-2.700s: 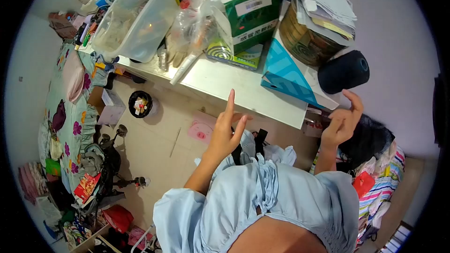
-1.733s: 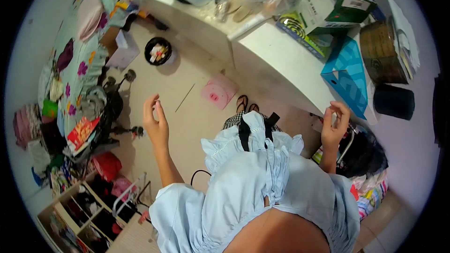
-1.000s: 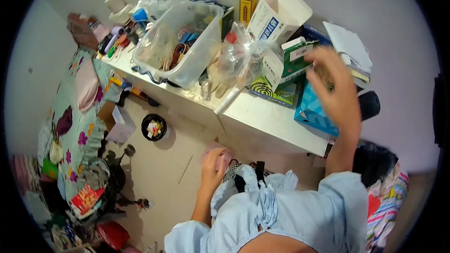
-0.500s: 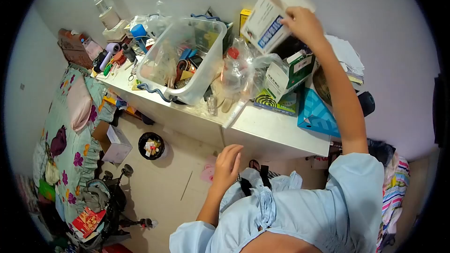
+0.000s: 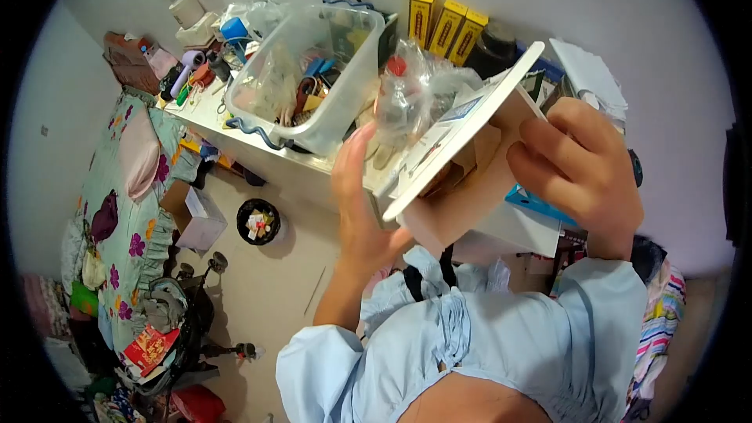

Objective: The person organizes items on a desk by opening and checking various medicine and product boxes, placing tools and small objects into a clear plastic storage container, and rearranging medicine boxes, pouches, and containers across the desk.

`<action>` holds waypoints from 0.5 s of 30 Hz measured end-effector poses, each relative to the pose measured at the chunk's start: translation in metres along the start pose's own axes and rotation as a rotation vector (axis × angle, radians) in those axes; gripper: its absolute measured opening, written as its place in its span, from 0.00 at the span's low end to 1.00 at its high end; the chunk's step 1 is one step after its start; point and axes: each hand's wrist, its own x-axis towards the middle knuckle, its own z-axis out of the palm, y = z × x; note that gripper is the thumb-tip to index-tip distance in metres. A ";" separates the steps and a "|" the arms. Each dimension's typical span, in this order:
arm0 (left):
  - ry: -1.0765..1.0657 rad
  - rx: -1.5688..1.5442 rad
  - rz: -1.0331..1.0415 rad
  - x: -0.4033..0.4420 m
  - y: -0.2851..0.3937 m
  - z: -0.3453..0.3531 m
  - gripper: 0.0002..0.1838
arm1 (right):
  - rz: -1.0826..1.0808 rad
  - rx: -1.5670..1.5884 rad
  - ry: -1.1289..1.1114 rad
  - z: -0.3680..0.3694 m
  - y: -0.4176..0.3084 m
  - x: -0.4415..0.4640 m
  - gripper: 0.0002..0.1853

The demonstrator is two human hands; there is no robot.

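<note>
A white cardboard box (image 5: 464, 164) is tilted in front of me with its open side towards me. Brown material shows inside it. My right hand (image 5: 586, 168) grips the box at its right edge, fingers curled over the wall. My left hand (image 5: 356, 207) is beside the box's lower left corner, fingers stretched up and thumb apart. The thumb lies close to the lower edge; whether it touches cannot be seen. Behind the box, a clear plastic bag (image 5: 423, 86) with a red cap-like spot (image 5: 397, 66) lies on the white cabinet top.
A clear plastic bin (image 5: 362, 70) full of odds and ends stands on the cabinet. Yellow boxes (image 5: 448, 27) and a dark round container (image 5: 495, 47) line the wall. On the floor are a black-lined trash bin (image 5: 258, 222), an open carton (image 5: 200, 219) and a stroller (image 5: 184, 313).
My right hand has brought the white box from the back of the cabinet down towards me, turning its open side up. My left hand has risen to it. The yellow boxes are now uncovered.
</note>
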 end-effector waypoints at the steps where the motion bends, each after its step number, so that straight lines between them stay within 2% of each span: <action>1: -0.058 0.047 0.085 0.005 -0.001 0.001 0.42 | -0.006 -0.010 0.011 0.001 -0.002 -0.001 0.15; 2: -0.116 0.092 0.173 0.007 -0.002 0.001 0.43 | -0.001 -0.004 0.009 0.002 -0.004 -0.002 0.15; 3: -0.137 0.125 0.165 0.004 -0.004 0.001 0.38 | -0.018 -0.069 0.047 0.003 -0.005 -0.004 0.16; 4: -0.143 0.125 0.159 -0.001 -0.010 0.005 0.38 | -0.036 -0.135 0.084 0.004 -0.006 -0.005 0.17; 6: -0.073 -0.171 0.161 -0.006 -0.021 0.015 0.30 | -0.073 -0.102 0.127 0.009 -0.003 -0.008 0.19; 7: -0.036 -0.097 0.139 -0.001 -0.006 0.014 0.23 | -0.098 -0.126 0.174 0.011 -0.003 -0.009 0.19; 9: -0.016 -0.160 0.126 -0.005 -0.014 0.017 0.23 | -0.122 -0.145 0.222 0.012 -0.005 -0.009 0.19; 11: -0.014 -0.237 0.033 -0.008 -0.011 0.015 0.22 | 0.019 -0.065 0.243 0.011 -0.012 -0.009 0.17; 12: -0.015 -0.236 0.030 -0.010 -0.013 0.015 0.22 | 0.020 -0.062 0.243 0.012 -0.012 -0.009 0.17; 14: -0.031 -0.046 0.055 -0.014 -0.021 0.015 0.20 | 0.017 0.056 0.267 0.013 -0.010 -0.010 0.17; 15: -0.032 -0.045 0.055 -0.017 -0.017 0.012 0.20 | -0.020 0.054 0.259 0.012 -0.008 -0.011 0.22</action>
